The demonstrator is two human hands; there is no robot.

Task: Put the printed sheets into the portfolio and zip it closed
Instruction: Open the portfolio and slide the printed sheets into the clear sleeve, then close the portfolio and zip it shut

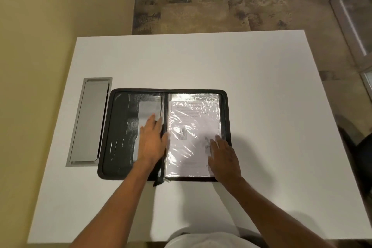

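Note:
A black zip portfolio (118,133) lies flat and unzipped on the white table (201,62). Its right half holds printed sheets (191,123) under a shiny clear plastic sleeve. My left hand (152,141) rests flat, fingers spread, on the left half near the spine. Over the lower right corner of the sheets lies my right hand (223,157), palm down. Neither hand grips anything. The zipper end (160,180) sticks out at the spine's near edge.
A metal cable hatch (88,123) is set into the table just left of the portfolio. A tan wall runs along the left, tiled floor beyond the far edge, a dark chair (362,151) at the right.

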